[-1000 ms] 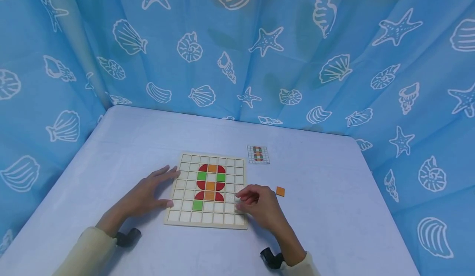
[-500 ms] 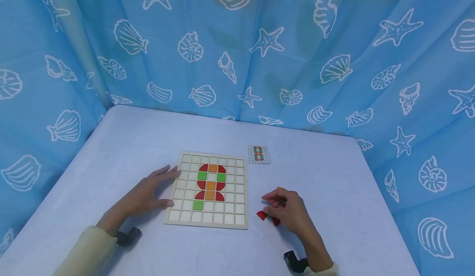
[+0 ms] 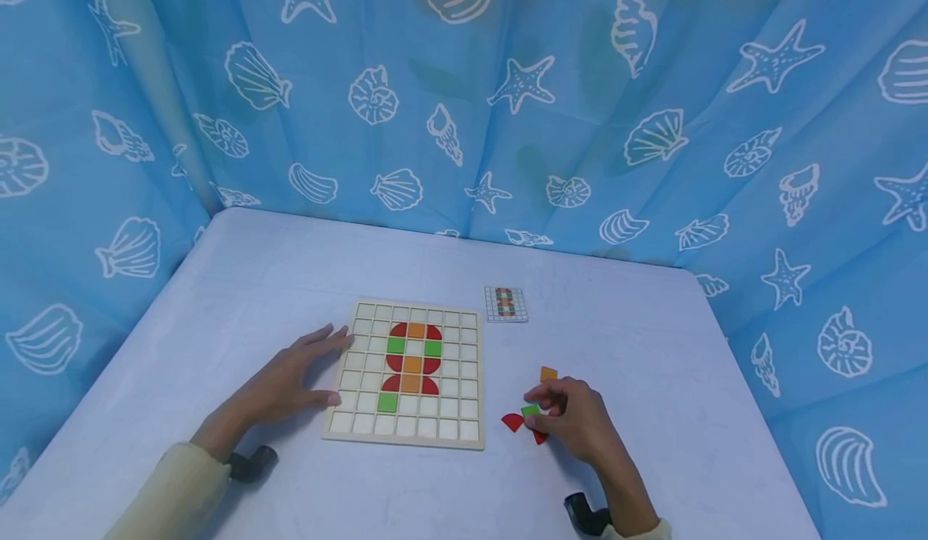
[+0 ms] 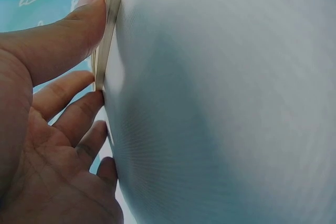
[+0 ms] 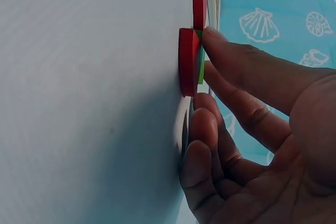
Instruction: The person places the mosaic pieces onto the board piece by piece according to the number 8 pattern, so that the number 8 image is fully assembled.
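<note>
A pale wooden grid board [image 3: 464, 435] lies on the table with red quarter-round, orange square and green square tiles set in its middle columns. My left hand [image 3: 286, 379] rests at the board's left side, fingers spread; thumb and fingertips meet its edge [image 4: 111, 19] in the left wrist view. Right of the board, my right hand [image 3: 576, 419] pinches a green square tile [image 3: 532, 411] between thumb and index finger, low over the table. Beside that tile are a red quarter-round tile [image 3: 512, 421] and another red tile [image 3: 540, 437], partly hidden by the hand.
An orange square tile [image 3: 548, 373] lies just beyond the right hand. A small pattern card [image 3: 506, 304] with a printed grid sits behind the board's right corner. The white-covered table [image 3: 652, 346] ends at a blue seashell curtain [image 3: 435, 81].
My right hand has moved right, from over the board's right edge to the loose tiles, and now pinches a green square tile. The left hand stays in place.
</note>
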{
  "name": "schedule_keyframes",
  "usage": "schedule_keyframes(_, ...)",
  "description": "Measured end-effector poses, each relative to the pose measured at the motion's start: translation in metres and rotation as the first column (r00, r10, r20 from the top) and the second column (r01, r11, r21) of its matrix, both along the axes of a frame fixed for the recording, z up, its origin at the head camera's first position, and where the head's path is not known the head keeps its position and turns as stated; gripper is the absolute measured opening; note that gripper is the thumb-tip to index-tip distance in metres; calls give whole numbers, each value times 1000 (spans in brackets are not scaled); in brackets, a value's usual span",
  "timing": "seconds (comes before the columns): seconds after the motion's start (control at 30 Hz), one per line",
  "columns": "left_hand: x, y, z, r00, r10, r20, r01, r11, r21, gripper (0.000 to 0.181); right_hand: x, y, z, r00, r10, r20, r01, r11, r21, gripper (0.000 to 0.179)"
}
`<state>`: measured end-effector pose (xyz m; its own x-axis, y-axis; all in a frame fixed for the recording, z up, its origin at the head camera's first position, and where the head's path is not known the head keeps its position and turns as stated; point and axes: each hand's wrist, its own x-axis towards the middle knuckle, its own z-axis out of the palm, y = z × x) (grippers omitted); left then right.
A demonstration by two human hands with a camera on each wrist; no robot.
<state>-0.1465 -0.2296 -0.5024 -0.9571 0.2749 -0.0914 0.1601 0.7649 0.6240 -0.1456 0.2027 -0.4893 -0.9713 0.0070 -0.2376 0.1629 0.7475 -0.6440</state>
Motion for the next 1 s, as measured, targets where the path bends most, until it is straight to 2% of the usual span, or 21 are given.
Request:
schedule_keyframes(0.23,0,0,1,1000,5,3,-5,1000,-4,92,-1,1,-1,999,-23,31,23,1000,12,26)
schedule_keyframes(0.4,0,0,2,1000,11,8,-11,1000,-4,92,-2,-1,-3,1000,-24,14,24,1000,-13,29)
schedule_keyframes(0.7,-1,-1,1,1000,2,8,-2,1000,6,92,2,-11,-1,996,-13,-84,-1,986,-168,24)
schedule_keyframes(0.87,-1,-1,0,1000,-2,12,2,1000,6,92,2,-28,1,993,-15,-118,-15,967,-255,24)
schedule_keyframes(1.0,0,0,0,1000,3,22,-3,1000,8,93,1,-43,2,991,12,-130,-51,952,-303,21)
